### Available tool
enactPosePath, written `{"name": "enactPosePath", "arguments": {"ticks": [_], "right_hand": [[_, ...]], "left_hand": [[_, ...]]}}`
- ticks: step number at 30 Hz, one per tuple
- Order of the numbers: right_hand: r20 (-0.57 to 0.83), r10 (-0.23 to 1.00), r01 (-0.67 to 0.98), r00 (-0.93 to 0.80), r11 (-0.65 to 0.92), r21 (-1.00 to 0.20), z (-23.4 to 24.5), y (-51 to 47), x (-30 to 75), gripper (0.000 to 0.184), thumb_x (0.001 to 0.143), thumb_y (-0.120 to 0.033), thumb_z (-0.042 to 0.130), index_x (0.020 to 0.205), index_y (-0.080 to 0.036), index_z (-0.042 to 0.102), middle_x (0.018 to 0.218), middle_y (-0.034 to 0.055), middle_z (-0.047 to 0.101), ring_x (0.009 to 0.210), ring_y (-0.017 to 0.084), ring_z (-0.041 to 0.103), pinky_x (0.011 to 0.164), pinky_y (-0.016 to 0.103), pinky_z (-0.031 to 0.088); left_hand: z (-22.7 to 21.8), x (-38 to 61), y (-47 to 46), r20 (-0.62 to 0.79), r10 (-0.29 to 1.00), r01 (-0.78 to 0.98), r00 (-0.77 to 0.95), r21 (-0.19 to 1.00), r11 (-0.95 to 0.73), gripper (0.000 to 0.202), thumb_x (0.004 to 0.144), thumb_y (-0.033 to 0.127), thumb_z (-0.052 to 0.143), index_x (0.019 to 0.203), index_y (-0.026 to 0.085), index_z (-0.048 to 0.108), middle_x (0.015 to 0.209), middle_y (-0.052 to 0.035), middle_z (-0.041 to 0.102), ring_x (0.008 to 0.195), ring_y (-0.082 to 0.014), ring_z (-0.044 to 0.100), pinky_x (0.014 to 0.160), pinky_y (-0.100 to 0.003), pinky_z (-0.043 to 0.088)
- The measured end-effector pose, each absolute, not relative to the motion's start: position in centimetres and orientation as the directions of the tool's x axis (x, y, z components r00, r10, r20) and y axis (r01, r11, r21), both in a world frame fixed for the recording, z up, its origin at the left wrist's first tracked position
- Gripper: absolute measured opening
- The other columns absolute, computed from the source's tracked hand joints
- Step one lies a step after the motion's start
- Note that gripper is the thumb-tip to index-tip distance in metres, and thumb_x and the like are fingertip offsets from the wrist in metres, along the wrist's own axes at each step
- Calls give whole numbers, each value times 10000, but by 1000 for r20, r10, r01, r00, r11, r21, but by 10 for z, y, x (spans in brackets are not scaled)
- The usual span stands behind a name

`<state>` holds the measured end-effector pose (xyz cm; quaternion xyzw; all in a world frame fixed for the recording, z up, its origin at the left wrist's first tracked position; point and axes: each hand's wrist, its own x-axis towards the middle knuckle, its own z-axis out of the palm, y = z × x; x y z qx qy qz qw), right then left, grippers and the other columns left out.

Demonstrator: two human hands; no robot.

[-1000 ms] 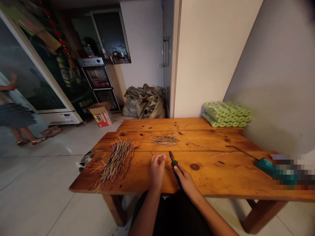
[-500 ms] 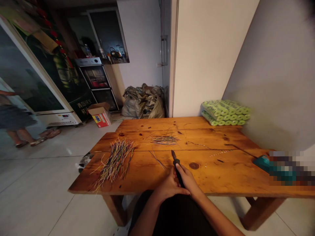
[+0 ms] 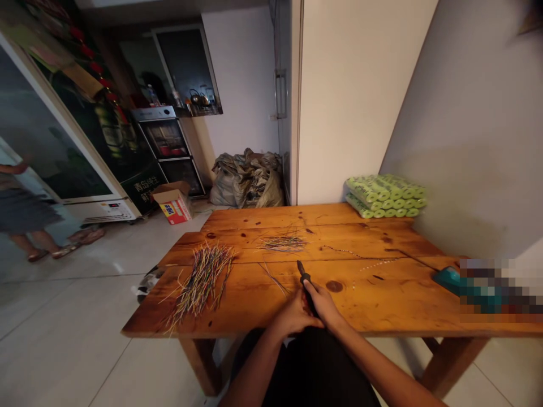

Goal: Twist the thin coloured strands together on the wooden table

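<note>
My right hand [image 3: 324, 307] grips a black-handled pointed tool [image 3: 306, 281], whose dark tip points away from me over the wooden table [image 3: 394, 299]. My left hand [image 3: 294, 319] is curled against the tool's lower end, touching my right hand; its fingers hide whether it holds anything. A loose heap of multicoloured wires [image 3: 203, 282] lies to the left of my hands. A smaller bundle of thin wires [image 3: 283, 243] lies farther away, and a few loose strands [image 3: 274, 278] lie just left of the tool.
Green plastic-wrapped rolls [image 3: 385, 196] stand at the table's far right corner. A teal object [image 3: 445, 278] sits at the right edge, partly blurred out. A beaded strand [image 3: 360, 255] lies on the table. A person [image 3: 23, 212] stands to the left on the tiled floor.
My left hand has moved from the table left of the tool to against the tool's lower end. Both hands have drawn slightly toward me, and the view has shifted a little.
</note>
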<state>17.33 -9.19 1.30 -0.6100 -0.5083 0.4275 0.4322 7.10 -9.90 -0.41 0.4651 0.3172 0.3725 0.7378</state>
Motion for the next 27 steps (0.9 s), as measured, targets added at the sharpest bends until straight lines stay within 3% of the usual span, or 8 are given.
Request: {"name": "enactPosePath", "arguments": {"ticks": [3,7,14,17,20,23,27], "right_hand": [[-60,992,260,110,-87,-962,21,-98,171,469,711,-574,413,689,-152,618,596,50,631,593,216,591,588,315,440],[-60,995,284,85,-82,-955,32,-107,166,459,732,-565,399,691,-166,622,510,21,588,472,198,547,477,302,409],[-27,998,320,49,-41,-947,32,-104,164,400,707,-532,472,767,-176,645,737,74,682,813,278,615,758,370,436],[-44,998,314,41,-55,-948,31,-103,163,398,712,-526,472,784,-174,641,777,85,682,861,289,607,791,392,434],[-95,995,288,23,-98,-953,32,-105,162,404,709,-543,483,769,-172,631,703,68,662,768,276,620,655,376,488],[-160,987,233,-1,-156,-960,33,-108,161,419,716,-554,486,830,-175,624,764,63,666,729,251,627,476,311,498],[-202,979,163,-3,-199,-967,33,-110,162,417,724,-543,497,887,-180,621,836,67,672,800,241,625,442,270,505]], "left_hand": [[9,57,-93,-117,888,-328,445,901,283,741,308,37,821,983,188,556,989,-74,628,976,-237,584,868,-378,440],[27,38,-84,-176,984,-452,14,877,163,373,582,257,747,926,176,629,1084,-102,612,1033,-207,569,904,-325,426],[25,36,-65,-177,967,-445,-183,892,79,268,581,335,725,742,127,671,728,-44,661,704,-131,619,725,-254,475],[23,37,-61,-189,959,-451,-213,889,75,274,544,327,745,702,115,674,656,-39,650,626,-115,604,653,-236,473],[22,37,-59,-188,950,-456,-249,888,56,280,527,337,748,671,110,670,615,-28,637,579,-99,585,613,-220,459],[22,35,-58,-171,941,-454,-292,891,21,271,526,343,743,645,114,661,584,-8,619,556,-88,567,593,-209,445],[21,33,-58,-152,929,-447,-336,894,-15,272,526,351,735,640,117,658,596,-4,618,566,-90,565,598,-211,439]]}}
